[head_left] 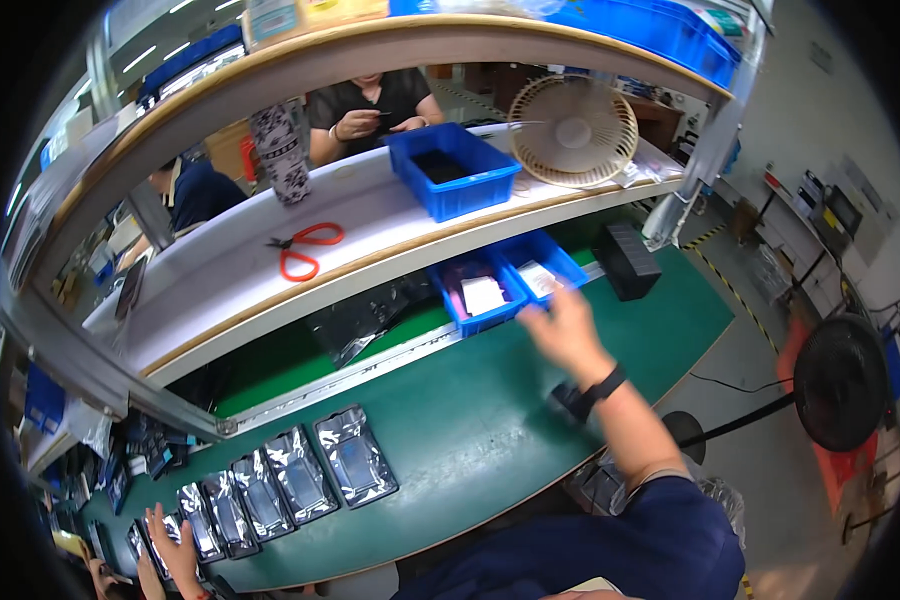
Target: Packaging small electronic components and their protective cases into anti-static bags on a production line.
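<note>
My right hand [565,325], blurred by motion, reaches over the green table to the front edge of a blue bin [575,272] with white pieces in it. Its fingers are too smeared to show whether they hold anything. A dark wristband [606,385] is on that wrist. Beside this bin stands a second blue bin [490,318] with a white piece [483,295] inside. My left hand does not show. Several black trays [356,457] with shiny clear film lie in a row at the left. A hand with spread fingers [175,552], apparently a co-worker's, is over the row's far-left end.
Above the table runs a white shelf [210,290] with red-handled scissors [308,250], a blue bin [470,195] and a fan [575,135]. A black block [627,262] stands right of the lower bins. Across the shelf sits another person [370,120]. A black fan [842,383] stands at the right.
</note>
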